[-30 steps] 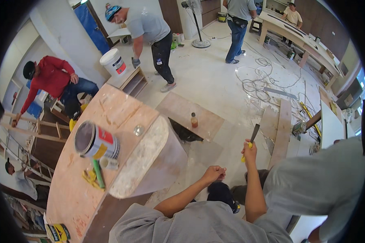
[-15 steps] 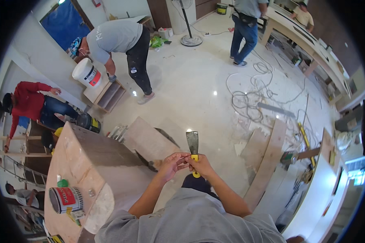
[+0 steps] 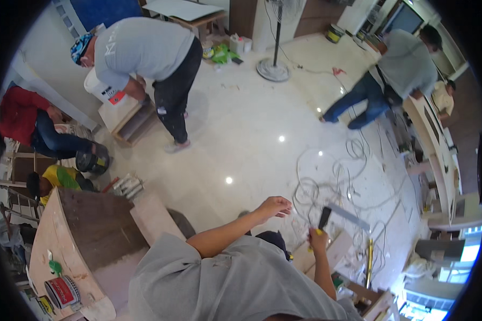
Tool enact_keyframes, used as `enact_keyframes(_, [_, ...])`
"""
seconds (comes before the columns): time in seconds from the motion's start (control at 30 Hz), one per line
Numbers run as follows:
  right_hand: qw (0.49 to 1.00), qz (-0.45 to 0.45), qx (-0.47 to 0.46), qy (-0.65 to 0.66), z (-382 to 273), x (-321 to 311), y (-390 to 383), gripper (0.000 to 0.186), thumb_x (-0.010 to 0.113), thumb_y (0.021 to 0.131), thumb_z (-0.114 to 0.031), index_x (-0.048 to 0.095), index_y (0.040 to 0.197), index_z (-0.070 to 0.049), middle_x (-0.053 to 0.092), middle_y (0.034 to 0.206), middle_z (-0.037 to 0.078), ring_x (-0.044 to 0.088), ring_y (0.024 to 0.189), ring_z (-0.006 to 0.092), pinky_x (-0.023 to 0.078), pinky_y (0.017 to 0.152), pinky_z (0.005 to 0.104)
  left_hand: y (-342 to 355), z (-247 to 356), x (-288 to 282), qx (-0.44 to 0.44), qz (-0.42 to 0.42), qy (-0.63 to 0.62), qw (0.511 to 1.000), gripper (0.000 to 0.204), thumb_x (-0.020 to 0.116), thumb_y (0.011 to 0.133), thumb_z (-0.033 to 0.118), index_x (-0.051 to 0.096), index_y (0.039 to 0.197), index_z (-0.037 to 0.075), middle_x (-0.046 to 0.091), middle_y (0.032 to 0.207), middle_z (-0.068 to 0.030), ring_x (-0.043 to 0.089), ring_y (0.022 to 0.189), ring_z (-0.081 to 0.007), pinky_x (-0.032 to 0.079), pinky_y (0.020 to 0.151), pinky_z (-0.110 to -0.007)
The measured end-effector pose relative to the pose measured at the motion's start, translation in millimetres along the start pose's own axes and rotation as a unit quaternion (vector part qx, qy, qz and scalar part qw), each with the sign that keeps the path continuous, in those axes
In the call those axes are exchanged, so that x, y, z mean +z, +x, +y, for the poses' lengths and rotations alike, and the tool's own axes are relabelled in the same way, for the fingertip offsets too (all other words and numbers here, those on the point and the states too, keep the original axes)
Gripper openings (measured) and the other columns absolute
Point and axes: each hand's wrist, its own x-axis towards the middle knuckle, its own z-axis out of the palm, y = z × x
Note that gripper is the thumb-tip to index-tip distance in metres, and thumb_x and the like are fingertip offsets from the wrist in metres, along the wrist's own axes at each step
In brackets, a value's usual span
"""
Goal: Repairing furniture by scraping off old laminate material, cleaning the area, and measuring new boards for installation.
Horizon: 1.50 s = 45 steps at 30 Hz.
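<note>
One putty knife [image 3: 324, 218] juts from the right hand [image 3: 318, 239], handle-gripped presumably for blade clearance; the left hand [image 3: 275, 207] curls loosely, seemingly empty.

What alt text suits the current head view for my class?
A person's right hand holds a yellow-handled scraper above a pale, glossy floor; the left hand, loosely curled, holds nothing visible. Beyond, a worker bends beside a white bucket.

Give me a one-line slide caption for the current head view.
Right hand grips a yellow-handled scraper, left hand apart from it, above a floor with looped cable.
</note>
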Motion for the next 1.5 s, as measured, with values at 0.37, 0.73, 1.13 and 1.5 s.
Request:
enact_keyframes(0.37, [0.989,-0.051,0.126,0.054,-147,70,362,0.018,0.061,0.081,-0.021,0.054,0.073,-0.007,0.044,0.049,-0.001,0.044,0.038,0.0101,0.037,0.034,0.0258,216,305,-166,0.112,0.203,0.052,0.971,0.022,0.062,0.085,0.024,0.06,0.087,0.002,0.063,0.078,-0.0059,0.06,0.069,-0.0121,0.05,0.065,-0.024])
enact_keyframes(0.73, [0.894,-0.37,-0.241,-0.078,-671,354,664,0.019,0.06,0.084,-0.02,0.06,0.088,-0.001,0.055,0.06,0.004,0.047,0.042,0.0091,0.037,0.039,0.0224,311,543,-312,0.162,0.397,-0.194,0.882,0.019,0.058,0.088,0.027,0.057,0.084,0.009,0.06,0.077,-0.0034,0.059,0.069,-0.0134,0.048,0.063,-0.026])
enact_keyframes(1.13, [0.946,-0.32,-0.055,0.002,-799,627,838,0.019,0.062,0.083,-0.023,0.061,0.088,-0.004,0.054,0.058,0.004,0.048,0.041,0.0102,0.037,0.038,0.0234,535,813,-554,0.128,0.378,-0.24,0.885,0.017,0.057,0.086,0.021,0.055,0.094,0.006,0.06,0.085,-0.0038,0.06,0.076,-0.0143,0.048,0.065,-0.028])
enact_keyframes(1.5, [0.957,-0.086,-0.158,-0.227,-826,940,1114,0.049,0.072,0.065,-0.031,0.061,0.102,-0.001,0.063,0.094,0.022,0.06,0.089,0.0359,0.047,0.081,0.0403,640,889,-746,0.118,0.496,-0.295,0.808,0.024,0.055,0.088,0.019,0.055,0.106,0.002,0.061,0.09,-0.0063,0.06,0.08,-0.014,0.049,0.065,-0.027])
